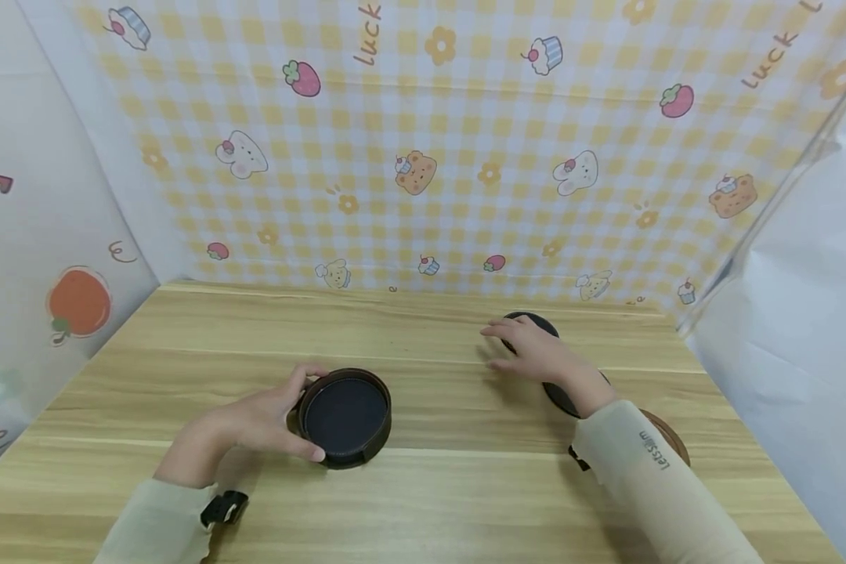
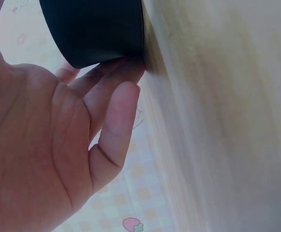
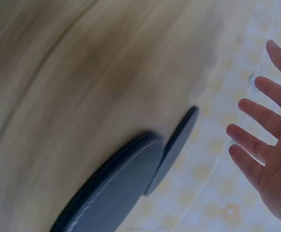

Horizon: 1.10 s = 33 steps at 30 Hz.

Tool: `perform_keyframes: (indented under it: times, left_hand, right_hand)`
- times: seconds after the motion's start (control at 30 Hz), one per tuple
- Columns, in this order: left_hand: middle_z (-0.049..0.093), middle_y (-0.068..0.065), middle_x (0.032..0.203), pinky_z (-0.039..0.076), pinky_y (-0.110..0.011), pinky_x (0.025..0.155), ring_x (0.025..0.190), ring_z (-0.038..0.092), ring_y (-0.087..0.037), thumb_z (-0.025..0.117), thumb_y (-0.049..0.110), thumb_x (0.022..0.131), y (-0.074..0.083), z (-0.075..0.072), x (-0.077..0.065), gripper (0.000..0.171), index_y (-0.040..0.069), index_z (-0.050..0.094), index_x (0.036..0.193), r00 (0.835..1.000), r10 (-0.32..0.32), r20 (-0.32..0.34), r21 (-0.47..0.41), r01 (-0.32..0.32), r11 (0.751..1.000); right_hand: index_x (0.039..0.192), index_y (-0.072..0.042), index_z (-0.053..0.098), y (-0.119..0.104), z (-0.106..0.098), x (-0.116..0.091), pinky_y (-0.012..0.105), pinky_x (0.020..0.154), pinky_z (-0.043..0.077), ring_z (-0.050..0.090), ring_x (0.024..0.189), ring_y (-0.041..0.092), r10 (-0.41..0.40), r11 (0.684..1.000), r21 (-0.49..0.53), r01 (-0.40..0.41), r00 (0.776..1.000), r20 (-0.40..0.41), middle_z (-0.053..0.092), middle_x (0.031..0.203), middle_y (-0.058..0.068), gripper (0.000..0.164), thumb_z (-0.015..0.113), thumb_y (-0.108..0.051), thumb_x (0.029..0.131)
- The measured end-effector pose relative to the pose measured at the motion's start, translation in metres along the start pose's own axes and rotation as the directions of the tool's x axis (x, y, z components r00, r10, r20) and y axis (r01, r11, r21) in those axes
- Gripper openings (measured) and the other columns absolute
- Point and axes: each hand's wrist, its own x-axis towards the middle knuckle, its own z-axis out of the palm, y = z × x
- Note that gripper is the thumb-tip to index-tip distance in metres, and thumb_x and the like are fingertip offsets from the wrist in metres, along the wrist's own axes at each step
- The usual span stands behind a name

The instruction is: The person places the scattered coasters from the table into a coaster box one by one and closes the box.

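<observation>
My left hand (image 1: 271, 419) grips a round, dark, low-walled coaster holder (image 1: 378, 445), thumb at its near side and fingers round the far side. A black disc lies inside the holder. Seen from the left wrist, fingers reach under the dark wall of the holder (image 2: 99, 34), close to the tabletop. My right hand (image 1: 536, 352) hovers with spread fingers over a black round coaster (image 1: 546, 323) at the back right. A second black coaster (image 1: 559, 398) lies nearer, partly behind the wrist. In the right wrist view the palm (image 3: 280, 169) holds nothing, beside two stitched-edge coasters (image 3: 118, 188).
A brown round piece (image 1: 675, 440) shows at the right, mostly covered by the right sleeve (image 1: 648, 462). The wooden table (image 1: 423, 501) ends at a yellow checked cloth backdrop (image 1: 366, 227). White sheets (image 1: 811, 258) stand along both sides.
</observation>
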Motion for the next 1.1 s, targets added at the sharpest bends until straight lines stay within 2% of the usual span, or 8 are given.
perform_keyframes:
  times: [0.23,0.5,0.7,0.9,1.1]
  left_hand:
    - [0.052,-0.017,0.141,0.041,-0.058,0.099,0.126,0.054,-0.037,0.087,0.043,0.071,-0.001,0.000,0.000,0.103,0.016,0.019,0.143,1.000,0.001,-0.004,0.012,-0.001,1.000]
    - [0.049,-0.017,0.140,0.039,-0.060,0.101,0.127,0.051,-0.037,0.087,0.042,0.071,0.000,0.000,0.000,0.104,0.014,0.019,0.144,1.000,0.001,-0.008,-0.008,-0.001,1.000]
    - [0.048,-0.017,0.141,0.038,-0.059,0.102,0.129,0.050,-0.037,0.088,0.041,0.071,0.000,0.001,0.000,0.104,0.012,0.020,0.144,1.000,0.010,-0.010,-0.014,-0.010,1.000]
    - [0.051,-0.015,0.141,0.039,-0.057,0.101,0.129,0.051,-0.036,0.087,0.044,0.070,0.001,0.002,0.000,0.103,0.014,0.021,0.144,1.000,0.006,-0.018,0.003,-0.006,1.000]
    - [0.050,-0.015,0.141,0.039,-0.057,0.102,0.130,0.050,-0.036,0.088,0.043,0.070,0.000,0.002,0.000,0.103,0.014,0.021,0.144,1.000,-0.006,-0.022,0.005,0.006,1.000]
  right_hand:
    - [0.141,-0.003,0.053,0.028,0.003,0.003,0.063,0.112,0.032,0.040,0.137,0.049,0.031,0.999,0.027,-0.029,0.998,-0.053,0.047,0.149,0.025,0.057,0.070,-0.028,0.093]
    - [0.140,0.004,0.051,0.045,0.003,0.012,0.065,0.115,0.022,0.043,0.137,0.046,0.042,0.996,0.083,-0.039,0.999,-0.027,0.049,0.145,0.028,0.056,0.069,-0.022,0.093]
    - [0.140,0.003,0.051,0.055,0.005,0.014,0.063,0.115,0.026,0.045,0.135,0.045,0.075,0.996,0.049,-0.075,0.997,0.015,0.052,0.144,0.026,0.057,0.069,-0.025,0.094]
    - [0.142,0.002,0.049,0.062,0.008,0.013,0.062,0.111,0.032,0.041,0.137,0.049,0.115,0.992,0.040,-0.116,0.993,0.032,0.047,0.147,0.028,0.060,0.069,-0.028,0.094]
    - [0.145,0.000,0.046,0.067,0.008,0.012,0.069,0.109,0.028,0.028,0.138,0.060,0.165,0.984,0.066,-0.168,0.985,0.047,0.033,0.153,0.034,0.064,0.069,-0.031,0.094]
